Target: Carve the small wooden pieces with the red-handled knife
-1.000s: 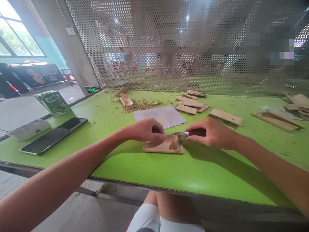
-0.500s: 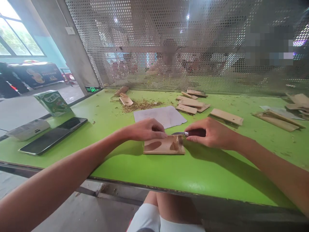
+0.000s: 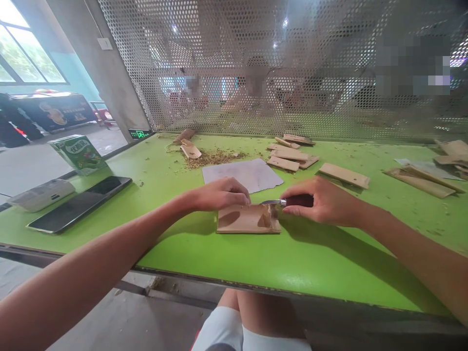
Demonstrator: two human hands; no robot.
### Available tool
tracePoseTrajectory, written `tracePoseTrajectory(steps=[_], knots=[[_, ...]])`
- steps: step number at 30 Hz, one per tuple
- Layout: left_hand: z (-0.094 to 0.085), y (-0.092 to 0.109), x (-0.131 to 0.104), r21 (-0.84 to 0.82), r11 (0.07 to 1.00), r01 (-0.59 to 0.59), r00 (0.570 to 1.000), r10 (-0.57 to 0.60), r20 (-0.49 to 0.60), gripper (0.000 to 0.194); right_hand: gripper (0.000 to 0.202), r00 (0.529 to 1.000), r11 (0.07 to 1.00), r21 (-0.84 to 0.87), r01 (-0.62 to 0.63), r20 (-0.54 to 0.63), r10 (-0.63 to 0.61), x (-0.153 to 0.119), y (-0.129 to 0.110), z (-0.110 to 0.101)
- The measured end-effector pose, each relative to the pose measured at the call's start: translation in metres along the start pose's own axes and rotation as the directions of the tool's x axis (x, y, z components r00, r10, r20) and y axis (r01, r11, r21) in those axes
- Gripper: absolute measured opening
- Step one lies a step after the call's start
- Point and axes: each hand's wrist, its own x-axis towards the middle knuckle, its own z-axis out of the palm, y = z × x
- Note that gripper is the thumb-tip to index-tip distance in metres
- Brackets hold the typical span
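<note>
A pale bamboo piece (image 3: 243,222) with a rough ridge near its right end lies flat on the green table close to me. My left hand (image 3: 226,194) is closed at its far edge, fingers curled and thumb at the edge; the fingertips are partly hidden. My right hand (image 3: 320,201) is wrapped round the dark handle of a carving knife (image 3: 298,201). The knife's short blade points left, at the far edge of the bamboo by the ridge. Just beyond my left hand lies a whitish sheet (image 3: 252,174) with one ragged edge.
Several bamboo pieces (image 3: 288,160) lie beyond the knife, with more bamboo strips (image 3: 420,181) at the right. Shavings (image 3: 215,158) are scattered at the back. A phone (image 3: 80,204), a white device (image 3: 42,195) and a green carton (image 3: 80,155) stand at the left. A perforated screen (image 3: 234,63) borders the back.
My left thumb has drawn back from over the bamboo's face toward its far edge. The knife has shifted very slightly right; the bamboo lies in the same place.
</note>
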Motion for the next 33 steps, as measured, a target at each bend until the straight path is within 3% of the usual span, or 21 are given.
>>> tracePoseTrajectory(steps=[18, 33], knots=[[-0.002, -0.0016, 0.0003, 0.001, 1.0, -0.006, 0.999, 0.006, 0.036, 0.032, 0.027, 1.0, 1.0, -0.018, -0.011, -0.028, 0.01, -0.0002, 0.001, -0.0008], [0.0031, -0.0017, 0.0002, 0.065, 0.998, 0.006, 0.998, -0.01, 0.063, 0.023, 0.025, 0.999, 0.998, 0.057, 0.006, -0.054, -0.003, -0.0016, -0.0023, -0.0009]])
